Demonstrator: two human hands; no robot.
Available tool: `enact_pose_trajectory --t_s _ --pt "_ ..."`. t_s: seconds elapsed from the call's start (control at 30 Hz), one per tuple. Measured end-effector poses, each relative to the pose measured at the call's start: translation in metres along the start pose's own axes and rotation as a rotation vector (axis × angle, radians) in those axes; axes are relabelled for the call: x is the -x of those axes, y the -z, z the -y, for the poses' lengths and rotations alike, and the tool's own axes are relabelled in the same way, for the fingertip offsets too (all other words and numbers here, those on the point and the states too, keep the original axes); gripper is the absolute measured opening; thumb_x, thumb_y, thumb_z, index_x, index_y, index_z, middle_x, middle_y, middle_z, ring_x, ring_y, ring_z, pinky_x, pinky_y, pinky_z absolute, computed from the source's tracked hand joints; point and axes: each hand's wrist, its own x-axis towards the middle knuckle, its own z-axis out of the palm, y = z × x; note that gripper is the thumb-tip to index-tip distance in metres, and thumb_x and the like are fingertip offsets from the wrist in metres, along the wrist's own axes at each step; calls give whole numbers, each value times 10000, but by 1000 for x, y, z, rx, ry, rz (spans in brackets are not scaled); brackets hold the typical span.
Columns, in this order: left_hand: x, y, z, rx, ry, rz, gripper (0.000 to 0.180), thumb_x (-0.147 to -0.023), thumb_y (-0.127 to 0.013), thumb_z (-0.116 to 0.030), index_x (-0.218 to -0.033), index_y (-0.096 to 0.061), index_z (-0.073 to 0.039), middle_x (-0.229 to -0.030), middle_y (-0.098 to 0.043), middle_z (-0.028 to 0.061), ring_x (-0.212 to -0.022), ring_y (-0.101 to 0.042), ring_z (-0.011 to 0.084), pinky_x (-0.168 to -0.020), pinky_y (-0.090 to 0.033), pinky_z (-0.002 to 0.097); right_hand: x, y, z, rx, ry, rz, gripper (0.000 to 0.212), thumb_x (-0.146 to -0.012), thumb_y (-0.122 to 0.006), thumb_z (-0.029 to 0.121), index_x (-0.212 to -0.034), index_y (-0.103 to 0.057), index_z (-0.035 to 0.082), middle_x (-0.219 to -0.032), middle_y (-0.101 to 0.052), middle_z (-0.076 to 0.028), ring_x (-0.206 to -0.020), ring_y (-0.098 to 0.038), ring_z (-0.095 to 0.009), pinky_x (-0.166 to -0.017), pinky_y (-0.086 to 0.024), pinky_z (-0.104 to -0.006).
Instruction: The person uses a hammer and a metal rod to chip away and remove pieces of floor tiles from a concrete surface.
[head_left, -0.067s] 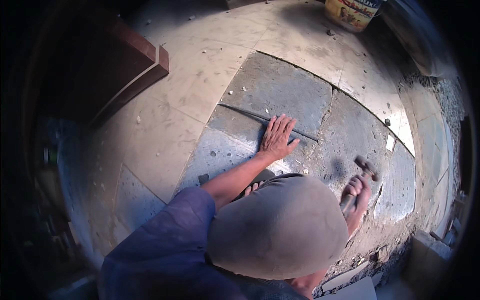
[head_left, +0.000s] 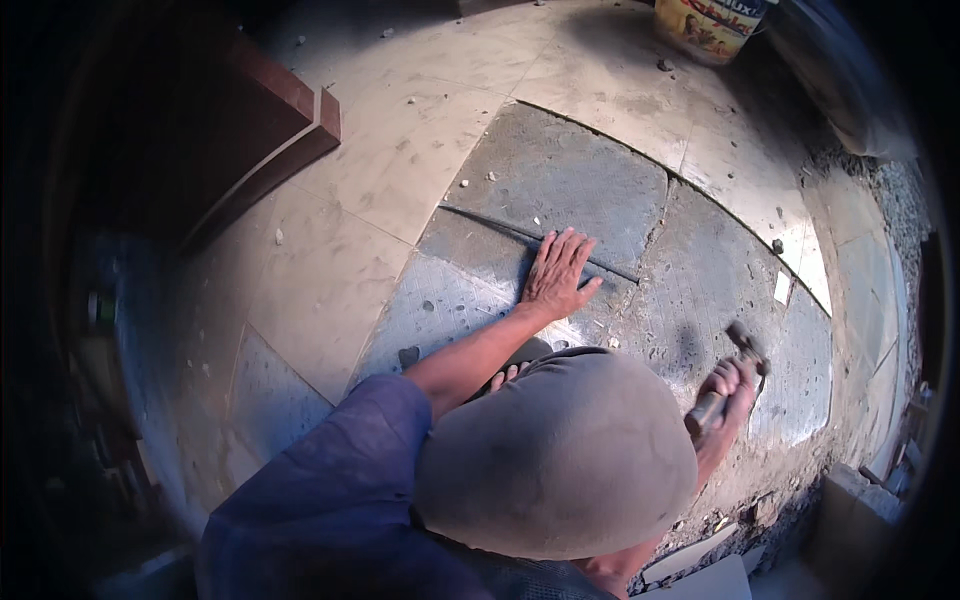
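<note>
My left hand [head_left: 556, 276] lies with fingers stretched out across a long thin dark strip [head_left: 490, 224], between grey slabs. Whether that strip is a bar or a gap, I cannot tell. Beyond it lies a flat grey slab [head_left: 575, 170], dusty with small crumbs. On the right, my right hand [head_left: 727, 383] is wrapped round the handle of a hammer [head_left: 746, 345], its head pointing away from me. The hammer is slightly blurred and over a rough grey slab [head_left: 690, 270] with a shadow beside it. A rounded cap hides the near middle.
Cream floor tiles [head_left: 340, 200] border the grey slabs on the left and far side. A dark brown wooden corner [head_left: 325, 120] juts in at the left. A printed bucket [head_left: 708, 30] stands far right. Rubble [head_left: 765, 505] and a pale broken tile [head_left: 700, 580] lie near right.
My right hand and the hammer have moved to the right and slightly nearer to me. The left hand stays in the same place on the strip.
</note>
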Motion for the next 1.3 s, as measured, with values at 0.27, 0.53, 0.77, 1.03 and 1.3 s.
enact_pose_trajectory --t_s 0.27,0.53,0.77,1.03,1.3 --pt "3 1 3 -17 6 -19 715 -867 -654 -414 -1440 -399 -71 -1407 -454 138 -1414 -320 324 -1201 -160 514 -12 -27 -68 119 398 -323 208 -957 -440 47 -764 -387 103 -569 -365 40 -422 -313 -57 -349 -345 -217" --pt "3 0 4 -24 13 -13 710 -874 -644 -419 -1435 -401 -58 -1412 -452 151 -1408 -325 328 -1202 -158 501 -5 -19 -90 -74 -533 25 210 -939 -502 31 -766 -410 106 -593 -374 54 -427 -359 -40 -357 -344 -214" --pt "0 0 0 -5 17 -8 716 -883 -640 -432 -1445 -389 -66 -1431 -429 141 -1423 -306 324 -1203 -157 506 -17 14 31 -9 82 -25 182 -942 -491 23 -791 -411 87 -574 -392 49 -435 -370 -43 -348 -379 -205" --pt "2 -3 2 -33 29 0 726 -884 -620 -452 -1456 -378 -77 -1445 -420 137 -1429 -297 316 -1209 -139 504 -10 -24 -111 322 -42 -200 190 -934 -512 74 -797 -384 107 -556 -331 52 -419 -328 -58 -360 -369 -213" --pt "0 -1 -1 -12 33 16 721 -889 -616 -453 -1452 -379 -71 -1452 -414 139 -1431 -295 312 -1211 -142 496 2 -26 -65 73 -211 -67 222 -940 -496 12 -772 -390 110 -579 -382 49 -410 -339 -48 -336 -339 -210"
